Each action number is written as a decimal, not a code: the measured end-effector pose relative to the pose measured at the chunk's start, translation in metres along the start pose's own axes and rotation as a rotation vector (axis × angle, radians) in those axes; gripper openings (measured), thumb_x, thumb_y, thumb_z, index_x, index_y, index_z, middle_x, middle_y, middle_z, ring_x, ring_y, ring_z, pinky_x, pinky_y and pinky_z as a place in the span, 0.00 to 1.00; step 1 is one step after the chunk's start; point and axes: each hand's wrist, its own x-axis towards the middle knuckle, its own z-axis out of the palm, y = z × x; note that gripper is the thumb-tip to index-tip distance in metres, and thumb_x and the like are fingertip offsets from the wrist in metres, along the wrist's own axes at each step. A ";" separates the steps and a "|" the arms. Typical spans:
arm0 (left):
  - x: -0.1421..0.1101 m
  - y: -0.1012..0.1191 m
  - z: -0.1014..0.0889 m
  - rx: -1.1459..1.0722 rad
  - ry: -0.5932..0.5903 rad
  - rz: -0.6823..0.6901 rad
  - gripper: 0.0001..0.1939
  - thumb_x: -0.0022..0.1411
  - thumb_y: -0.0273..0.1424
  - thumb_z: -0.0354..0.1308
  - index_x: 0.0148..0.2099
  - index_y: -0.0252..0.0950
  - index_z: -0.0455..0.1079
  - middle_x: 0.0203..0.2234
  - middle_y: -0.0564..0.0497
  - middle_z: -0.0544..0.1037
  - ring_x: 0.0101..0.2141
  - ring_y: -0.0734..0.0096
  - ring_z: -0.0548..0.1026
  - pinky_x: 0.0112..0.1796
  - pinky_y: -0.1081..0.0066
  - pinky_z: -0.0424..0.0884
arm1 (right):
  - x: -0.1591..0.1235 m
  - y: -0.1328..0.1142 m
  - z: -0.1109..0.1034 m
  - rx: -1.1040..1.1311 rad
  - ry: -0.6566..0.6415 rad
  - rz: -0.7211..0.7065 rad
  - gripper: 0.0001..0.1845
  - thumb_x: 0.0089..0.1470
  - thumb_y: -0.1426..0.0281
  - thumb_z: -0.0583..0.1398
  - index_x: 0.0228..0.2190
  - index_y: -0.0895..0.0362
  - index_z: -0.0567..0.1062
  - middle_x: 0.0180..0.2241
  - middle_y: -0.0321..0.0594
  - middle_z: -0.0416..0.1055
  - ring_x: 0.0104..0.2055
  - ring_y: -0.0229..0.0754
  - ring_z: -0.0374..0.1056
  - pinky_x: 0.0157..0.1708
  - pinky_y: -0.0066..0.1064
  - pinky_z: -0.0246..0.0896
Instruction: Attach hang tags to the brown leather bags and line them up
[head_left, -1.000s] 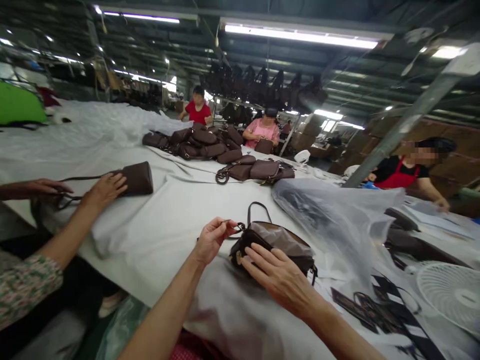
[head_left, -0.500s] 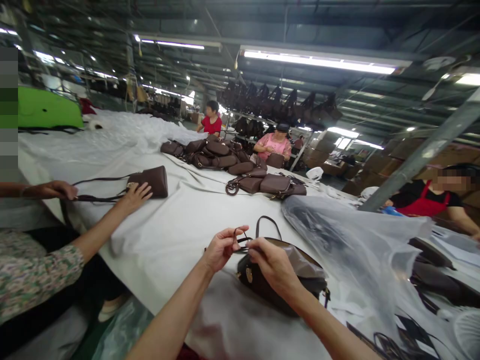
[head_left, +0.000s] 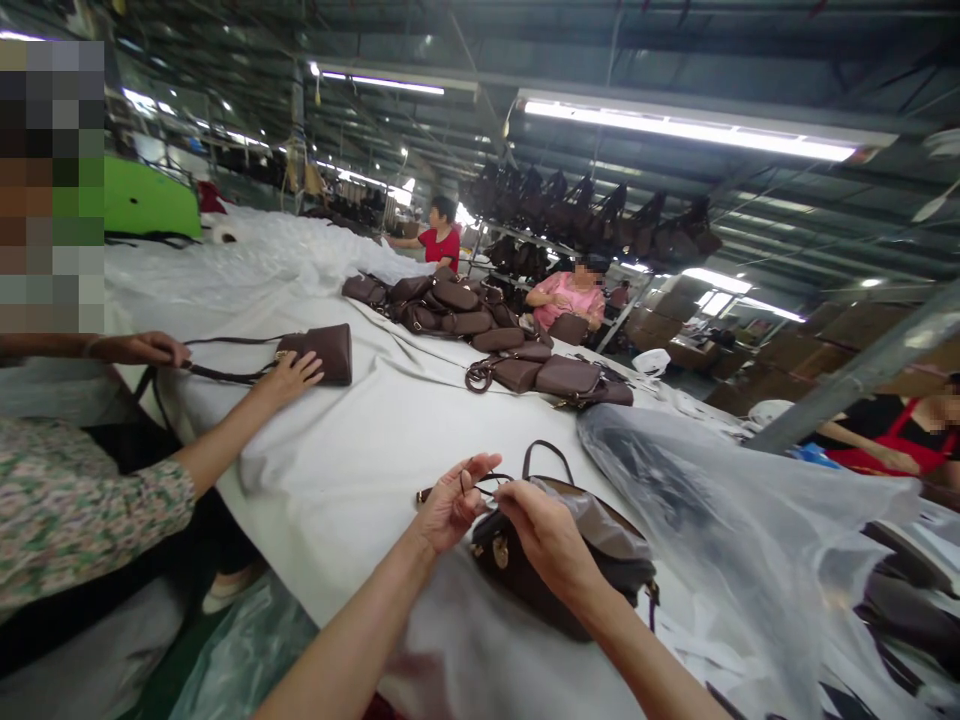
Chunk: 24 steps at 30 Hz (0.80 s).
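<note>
Lit workshop, white-covered table: two hands meet over a dark bag

Strip lights [head_left: 682, 130] burn over the long table, where a white cloth [head_left: 352, 460] lies creased under a heap of brown bags [head_left: 457, 310]. Right before the worker sits the dark bag [head_left: 525, 595], near the table's close edge, its gold clasp [head_left: 500, 550] facing the worker and its handle [head_left: 546, 446] standing up in a loop behind. It has kept its place on the cloth.

What has changed is the hands. A second ago the right hand [head_left: 551, 535] was spread flat on the bag's front while the left held a strap end alone. Now the right is up beside the left hand [head_left: 450, 505], and both grasp the thin strap [head_left: 491, 477] above the bag's left end. The left's fingers look looser than half a second ago; the right's fingertips are bunched together in a pinch. Whether the right palm also touches the bag, I can't tell.

Over to the left, a co-worker's hand [head_left: 294, 380] rests on another brown bag [head_left: 334, 352], whose straps now stretch out straighter than before. A clear plastic sheet [head_left: 697, 510] lies at the right, and the fan seen there a second ago has slipped from view
</note>
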 end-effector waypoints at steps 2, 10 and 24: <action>-0.001 0.002 -0.001 -0.004 0.030 0.003 0.22 0.46 0.37 0.74 0.44 0.36 0.77 0.48 0.46 0.78 0.20 0.87 0.66 0.25 0.80 0.69 | 0.011 -0.003 -0.002 -0.050 0.024 0.152 0.10 0.64 0.69 0.49 0.32 0.55 0.67 0.28 0.36 0.72 0.30 0.39 0.68 0.31 0.28 0.62; -0.002 0.008 -0.008 0.176 0.116 0.142 0.18 0.47 0.39 0.73 0.36 0.29 0.78 0.25 0.48 0.79 0.27 0.73 0.74 0.27 0.76 0.67 | 0.044 -0.040 0.002 -0.702 -0.261 0.120 0.13 0.62 0.78 0.49 0.42 0.52 0.70 0.37 0.42 0.74 0.40 0.46 0.72 0.29 0.30 0.58; -0.002 0.034 0.006 0.646 0.041 0.098 0.16 0.50 0.39 0.69 0.37 0.32 0.80 0.29 0.47 0.80 0.30 0.66 0.76 0.33 0.68 0.74 | 0.059 -0.056 0.011 -0.692 -0.391 0.185 0.14 0.61 0.79 0.51 0.38 0.60 0.76 0.36 0.52 0.77 0.39 0.49 0.74 0.35 0.35 0.65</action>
